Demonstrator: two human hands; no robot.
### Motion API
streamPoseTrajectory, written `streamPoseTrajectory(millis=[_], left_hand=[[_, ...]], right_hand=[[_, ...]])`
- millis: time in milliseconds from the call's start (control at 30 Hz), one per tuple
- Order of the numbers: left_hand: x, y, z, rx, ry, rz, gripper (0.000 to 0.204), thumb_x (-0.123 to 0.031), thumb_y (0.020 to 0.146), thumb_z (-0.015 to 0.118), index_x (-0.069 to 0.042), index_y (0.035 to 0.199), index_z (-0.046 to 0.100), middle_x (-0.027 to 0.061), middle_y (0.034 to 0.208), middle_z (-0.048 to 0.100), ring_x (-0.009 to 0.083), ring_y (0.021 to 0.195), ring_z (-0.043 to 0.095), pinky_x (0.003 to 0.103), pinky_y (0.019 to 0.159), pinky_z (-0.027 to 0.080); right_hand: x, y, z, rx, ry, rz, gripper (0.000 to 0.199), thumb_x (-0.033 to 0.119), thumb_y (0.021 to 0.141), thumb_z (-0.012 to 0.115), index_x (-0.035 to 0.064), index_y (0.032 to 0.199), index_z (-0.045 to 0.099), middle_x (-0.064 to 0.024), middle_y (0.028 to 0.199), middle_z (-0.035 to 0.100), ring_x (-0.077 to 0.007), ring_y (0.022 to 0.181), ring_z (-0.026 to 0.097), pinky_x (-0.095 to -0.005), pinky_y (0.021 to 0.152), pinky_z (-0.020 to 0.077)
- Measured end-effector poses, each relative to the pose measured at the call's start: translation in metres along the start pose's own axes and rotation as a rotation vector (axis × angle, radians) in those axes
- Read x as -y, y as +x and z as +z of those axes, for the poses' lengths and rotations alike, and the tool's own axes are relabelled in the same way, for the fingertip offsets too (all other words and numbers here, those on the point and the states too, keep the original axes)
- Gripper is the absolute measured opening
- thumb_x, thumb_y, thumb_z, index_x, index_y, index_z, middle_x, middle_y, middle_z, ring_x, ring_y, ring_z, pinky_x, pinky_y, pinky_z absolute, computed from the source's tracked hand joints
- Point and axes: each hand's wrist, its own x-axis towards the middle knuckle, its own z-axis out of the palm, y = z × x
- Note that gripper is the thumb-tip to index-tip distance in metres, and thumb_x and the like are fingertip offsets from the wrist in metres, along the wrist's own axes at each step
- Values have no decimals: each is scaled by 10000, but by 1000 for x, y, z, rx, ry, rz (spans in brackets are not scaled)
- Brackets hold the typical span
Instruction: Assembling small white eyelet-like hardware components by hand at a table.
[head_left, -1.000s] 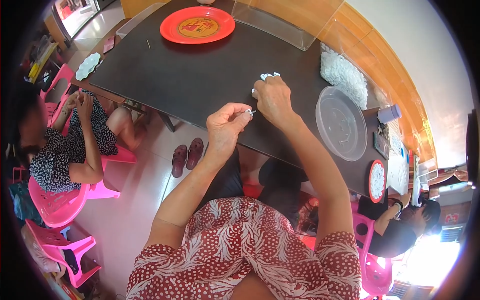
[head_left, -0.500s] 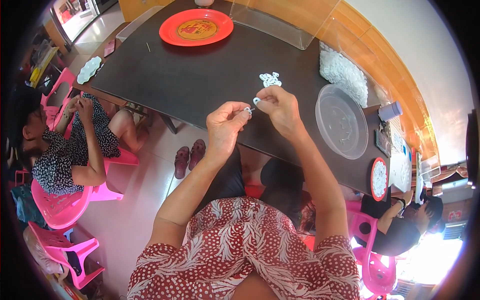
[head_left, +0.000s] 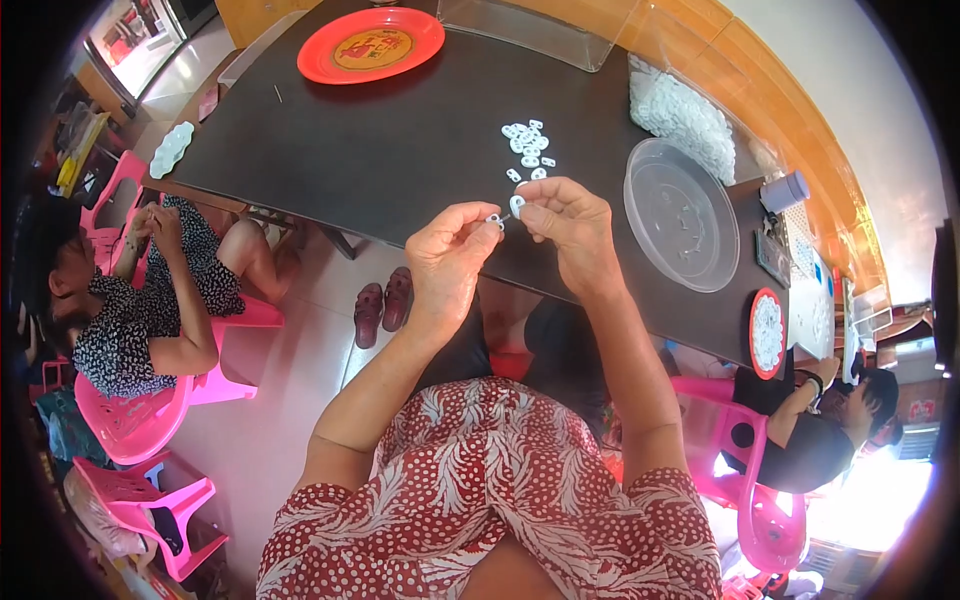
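Both hands meet over the near edge of the dark table (head_left: 380, 150). Between thumb and forefinger, my left hand (head_left: 450, 255) pinches a small white plastic piece (head_left: 494, 221) with a thin pin pointing right. My right hand (head_left: 573, 232) pinches a white oval plastic piece (head_left: 517, 203) close to the pin's end; whether they touch I cannot tell. Just beyond my right hand, a loose cluster of similar white pieces (head_left: 527, 140) lies on the table.
A clear round tub (head_left: 640, 245) with a few small bits sits right of my hands. Behind it lies a bag of white pieces (head_left: 680, 115). A red plate (head_left: 310, 65) is at far left, a red-rimmed dish (head_left: 754, 345) at right. One person (head_left: 150, 300) sits left, another (head_left: 810, 430) right.
My right hand has drawn slightly right and turned, baring more of the oval piece and the white cluster. My left hand keeps its pinch. The view has shifted a little.
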Motion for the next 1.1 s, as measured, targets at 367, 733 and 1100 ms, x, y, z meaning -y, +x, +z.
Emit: streamPoseTrajectory(millis=[367,733,1100], left_hand=[[9,-3,1,-5,15,52,179,-28,835,633,24,1007,637,33,832,634,62,702,578,159,561,423],[8,-3,-2,-40,32,30,156,65,823,578,62,975,616,36,861,607,51,723,538,179,617,436],[21,-3,-4,-116,248,148,135,55,777,599,44,907,632,50,804,621,68,692,565,204,618,455]], right_hand=[[2,-7,2,36,-38,-30,130,16,793,656,-17,919,659,-1,765,622,-45,664,533,-178,593,416],[1,-6,7,37,-50,-35,128,-15,794,643,-26,921,659,-5,774,622,-53,693,547,-182,647,444],[-4,-11,20,-35,-123,-89,122,-32,792,631,-33,910,659,-17,782,629,-63,703,567,-197,667,467]])
